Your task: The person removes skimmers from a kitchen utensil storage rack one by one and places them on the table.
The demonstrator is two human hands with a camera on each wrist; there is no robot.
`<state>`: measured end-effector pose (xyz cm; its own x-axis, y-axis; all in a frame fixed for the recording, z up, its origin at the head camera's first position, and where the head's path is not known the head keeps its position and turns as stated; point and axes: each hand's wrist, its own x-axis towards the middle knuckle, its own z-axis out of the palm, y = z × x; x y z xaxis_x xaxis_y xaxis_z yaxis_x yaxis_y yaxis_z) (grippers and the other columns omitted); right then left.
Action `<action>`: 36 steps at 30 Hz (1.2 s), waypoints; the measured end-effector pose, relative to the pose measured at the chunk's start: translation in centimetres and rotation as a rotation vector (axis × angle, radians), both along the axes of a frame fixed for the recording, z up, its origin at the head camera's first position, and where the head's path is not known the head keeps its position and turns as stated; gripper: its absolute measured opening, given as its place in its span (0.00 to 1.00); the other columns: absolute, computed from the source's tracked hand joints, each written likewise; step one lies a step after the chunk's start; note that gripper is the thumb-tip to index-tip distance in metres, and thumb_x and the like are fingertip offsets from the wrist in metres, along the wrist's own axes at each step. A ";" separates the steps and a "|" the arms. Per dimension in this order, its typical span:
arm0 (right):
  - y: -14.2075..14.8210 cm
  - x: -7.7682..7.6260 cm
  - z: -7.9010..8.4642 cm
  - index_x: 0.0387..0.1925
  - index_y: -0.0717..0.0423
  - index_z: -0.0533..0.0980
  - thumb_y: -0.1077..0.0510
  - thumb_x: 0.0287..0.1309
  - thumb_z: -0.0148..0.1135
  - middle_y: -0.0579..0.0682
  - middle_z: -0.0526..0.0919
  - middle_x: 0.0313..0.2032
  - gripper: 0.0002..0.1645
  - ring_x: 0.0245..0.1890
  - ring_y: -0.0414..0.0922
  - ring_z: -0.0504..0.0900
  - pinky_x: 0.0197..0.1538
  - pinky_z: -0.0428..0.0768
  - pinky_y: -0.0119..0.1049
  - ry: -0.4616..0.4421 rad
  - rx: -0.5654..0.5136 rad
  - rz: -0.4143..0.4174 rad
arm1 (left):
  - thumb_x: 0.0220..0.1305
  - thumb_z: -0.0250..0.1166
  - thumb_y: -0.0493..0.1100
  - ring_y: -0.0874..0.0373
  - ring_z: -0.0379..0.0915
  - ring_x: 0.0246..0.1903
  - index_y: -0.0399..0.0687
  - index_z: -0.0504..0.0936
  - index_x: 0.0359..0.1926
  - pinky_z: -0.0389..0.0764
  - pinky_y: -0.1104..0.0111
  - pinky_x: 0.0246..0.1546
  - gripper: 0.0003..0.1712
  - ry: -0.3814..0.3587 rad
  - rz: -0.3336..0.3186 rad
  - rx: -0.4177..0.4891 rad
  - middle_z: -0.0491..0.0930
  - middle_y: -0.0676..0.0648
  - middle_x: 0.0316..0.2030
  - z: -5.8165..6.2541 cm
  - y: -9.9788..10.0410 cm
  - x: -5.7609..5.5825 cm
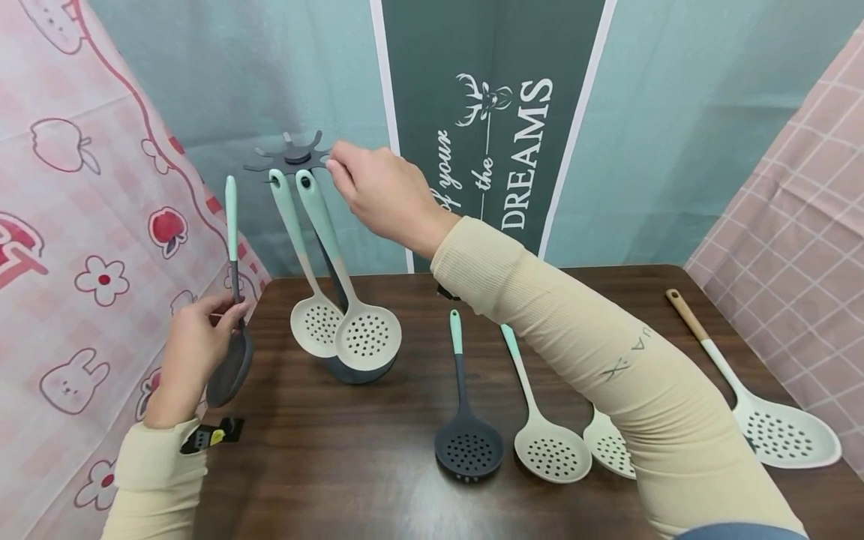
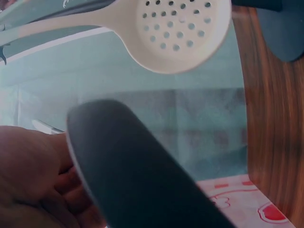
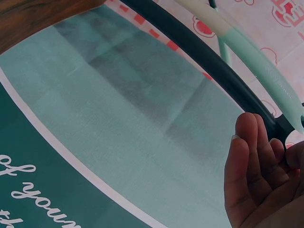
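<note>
My left hand grips a dark grey cooking utensil by its stem, mint handle up and head down, left of the rack. Up close, the left wrist view shows its smooth dark head. With thumb and fingers, my right hand pinches a hook arm of the dark utensil rack. Two cream skimmers with mint handles hang from that rack: one nearer, one behind. In the right wrist view, the fingers curl beside the rack's dark post.
On the brown table lie a dark grey skimmer, a cream skimmer, another pale one partly behind my right sleeve, and a white slotted turner with a wooden handle. Fabric curtains stand around the table.
</note>
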<state>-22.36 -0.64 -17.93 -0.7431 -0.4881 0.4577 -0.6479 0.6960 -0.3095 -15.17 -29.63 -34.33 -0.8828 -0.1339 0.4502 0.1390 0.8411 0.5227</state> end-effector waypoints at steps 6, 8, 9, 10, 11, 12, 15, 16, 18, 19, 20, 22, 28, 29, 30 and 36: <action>-0.1 0.0 -0.1 0.36 0.50 0.72 0.49 0.81 0.39 0.45 0.68 0.22 0.19 0.22 0.42 0.69 0.27 0.63 0.33 0.002 -0.007 0.001 | 0.71 0.65 0.38 0.42 0.82 0.31 0.30 0.85 0.41 0.71 0.75 0.21 0.11 -0.057 0.002 -0.050 0.85 0.35 0.28 -0.6 -1.0 0.1; -0.1 0.0 -0.1 0.35 0.50 0.71 0.49 0.81 0.39 0.45 0.68 0.22 0.19 0.22 0.42 0.69 0.27 0.63 0.33 0.002 -0.006 -0.001 | 0.71 0.65 0.39 0.42 0.81 0.31 0.30 0.85 0.42 0.74 0.67 0.23 0.12 -0.089 0.013 -0.069 0.85 0.34 0.29 -0.9 -1.2 0.1; -0.1 0.0 -0.1 0.35 0.50 0.71 0.48 0.81 0.39 0.45 0.68 0.22 0.19 0.22 0.42 0.69 0.27 0.63 0.33 0.002 -0.005 -0.001 | 0.71 0.65 0.39 0.42 0.81 0.31 0.30 0.85 0.42 0.76 0.62 0.24 0.12 -0.099 0.019 -0.084 0.85 0.34 0.29 -1.1 -1.3 0.1; -0.1 0.0 -0.1 0.35 0.50 0.71 0.48 0.81 0.39 0.45 0.68 0.22 0.19 0.22 0.42 0.69 0.27 0.63 0.33 0.003 -0.004 -0.002 | 0.71 0.65 0.39 0.41 0.81 0.31 0.30 0.85 0.42 0.77 0.57 0.26 0.12 -0.108 0.021 -0.096 0.85 0.34 0.30 -1.3 -1.4 0.2; -0.1 0.0 -0.1 0.35 0.50 0.71 0.48 0.81 0.39 0.45 0.68 0.22 0.19 0.22 0.42 0.69 0.27 0.63 0.33 0.003 -0.003 -0.003 | 0.70 0.66 0.39 0.40 0.81 0.30 0.29 0.86 0.42 0.78 0.53 0.28 0.12 -0.114 0.022 -0.106 0.85 0.33 0.30 -1.5 -1.5 0.2; -0.1 0.0 -0.1 0.35 0.50 0.71 0.48 0.81 0.39 0.45 0.68 0.22 0.18 0.22 0.42 0.69 0.27 0.63 0.34 0.003 -0.003 -0.003 | 0.70 0.67 0.39 0.39 0.80 0.30 0.29 0.86 0.41 0.77 0.49 0.29 0.12 -0.115 0.022 -0.116 0.85 0.33 0.30 -1.8 -1.7 0.2; -0.1 0.0 -0.1 0.36 0.50 0.71 0.48 0.81 0.39 0.45 0.69 0.22 0.19 0.22 0.42 0.69 0.27 0.64 0.34 0.002 -0.001 -0.003 | 0.67 0.69 0.37 0.39 0.78 0.27 0.29 0.86 0.37 0.75 0.43 0.31 0.10 -0.101 0.014 -0.153 0.84 0.34 0.27 -2.8 -2.1 0.3; -0.1 0.0 -0.1 0.36 0.50 0.71 0.48 0.81 0.39 0.45 0.69 0.22 0.18 0.22 0.42 0.69 0.27 0.64 0.34 0.003 0.000 -0.004 | 0.66 0.69 0.37 0.39 0.78 0.26 0.29 0.86 0.36 0.75 0.43 0.31 0.10 -0.102 0.011 -0.160 0.83 0.34 0.26 -3.1 -2.3 0.4; -0.1 0.0 -0.1 0.36 0.50 0.71 0.48 0.81 0.39 0.45 0.69 0.22 0.19 0.22 0.42 0.70 0.27 0.64 0.34 0.004 0.000 -0.003 | 0.65 0.70 0.36 0.39 0.77 0.25 0.29 0.86 0.33 0.74 0.42 0.30 0.10 -0.105 0.006 -0.177 0.83 0.35 0.25 -3.7 -2.6 0.4; -0.1 0.0 -0.1 0.36 0.50 0.71 0.48 0.81 0.39 0.45 0.69 0.22 0.19 0.22 0.42 0.70 0.27 0.64 0.34 0.005 0.001 -0.003 | 0.65 0.70 0.36 0.37 0.78 0.26 0.29 0.86 0.33 0.74 0.42 0.31 0.10 -0.116 0.006 -0.186 0.83 0.34 0.25 -4.0 -2.8 0.4; -0.1 0.0 -0.1 0.36 0.50 0.71 0.48 0.81 0.39 0.45 0.69 0.22 0.19 0.22 0.42 0.69 0.27 0.64 0.34 0.006 0.002 -0.002 | 0.65 0.70 0.37 0.36 0.78 0.26 0.29 0.86 0.33 0.74 0.41 0.31 0.10 -0.135 0.008 -0.194 0.83 0.34 0.25 -4.3 -3.0 0.4; 0.0 0.0 -0.1 0.36 0.50 0.71 0.48 0.81 0.39 0.45 0.69 0.22 0.18 0.22 0.42 0.70 0.27 0.64 0.34 0.008 0.001 -0.001 | 0.65 0.70 0.38 0.31 0.79 0.30 0.29 0.86 0.34 0.74 0.40 0.32 0.11 -0.173 0.008 -0.211 0.83 0.31 0.27 -4.8 -3.4 0.4; 0.1 0.0 0.0 0.35 0.50 0.70 0.48 0.81 0.39 0.45 0.69 0.22 0.19 0.22 0.42 0.69 0.26 0.63 0.34 0.012 0.003 -0.005 | 0.69 0.66 0.41 0.24 0.78 0.39 0.29 0.85 0.42 0.75 0.38 0.37 0.14 -0.350 0.015 -0.208 0.82 0.25 0.37 -5.8 -3.9 0.7; 0.1 0.0 0.0 0.35 0.51 0.70 0.48 0.81 0.39 0.45 0.69 0.22 0.19 0.22 0.42 0.69 0.27 0.63 0.34 0.011 0.003 -0.006 | 0.70 0.66 0.41 0.26 0.78 0.39 0.29 0.85 0.43 0.75 0.39 0.37 0.15 -0.380 0.015 -0.205 0.82 0.26 0.38 -6.0 -4.0 0.8; 0.1 0.0 0.0 0.35 0.50 0.70 0.48 0.81 0.39 0.45 0.69 0.22 0.19 0.22 0.42 0.69 0.27 0.63 0.34 0.012 0.003 -0.008 | 0.70 0.65 0.41 0.27 0.79 0.38 0.29 0.85 0.43 0.75 0.39 0.36 0.15 -0.403 0.016 -0.205 0.82 0.26 0.37 -6.1 -4.0 1.0; 0.0 0.1 -0.1 0.36 0.50 0.71 0.48 0.81 0.40 0.45 0.68 0.22 0.18 0.23 0.42 0.69 0.27 0.64 0.34 0.011 0.004 -0.006 | 0.70 0.65 0.42 0.30 0.79 0.37 0.29 0.85 0.45 0.76 0.41 0.35 0.17 -0.527 0.043 -0.203 0.82 0.26 0.39 -6.5 -4.5 1.5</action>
